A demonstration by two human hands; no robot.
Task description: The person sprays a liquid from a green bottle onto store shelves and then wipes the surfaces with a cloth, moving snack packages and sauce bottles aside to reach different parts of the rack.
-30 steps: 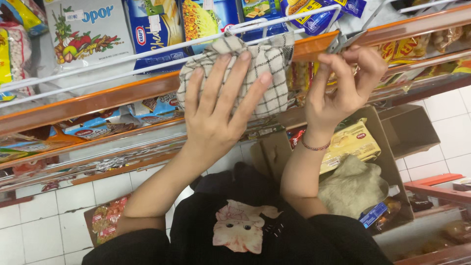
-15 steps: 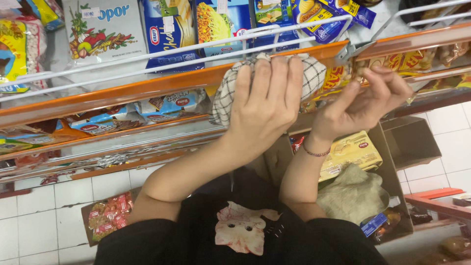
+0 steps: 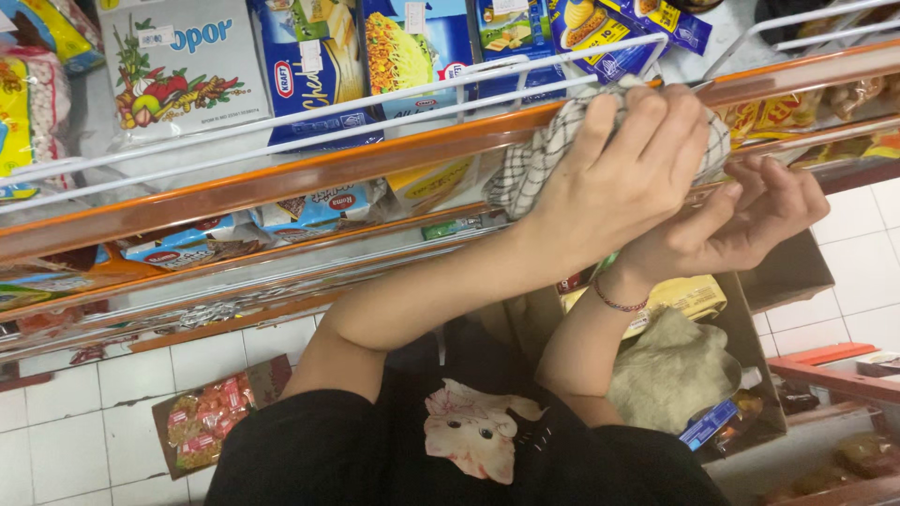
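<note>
Pressing a checked cloth [image 3: 553, 150] against the orange shelf [image 3: 281, 183] edge, my left hand [image 3: 619, 178] lay flat, fingers [image 3: 656, 122] together over it. My right hand [image 3: 741, 225] sat just below, fingers loosely curled, empty. Boxes [image 3: 309, 66] stood behind the white rail [image 3: 281, 117].
</note>
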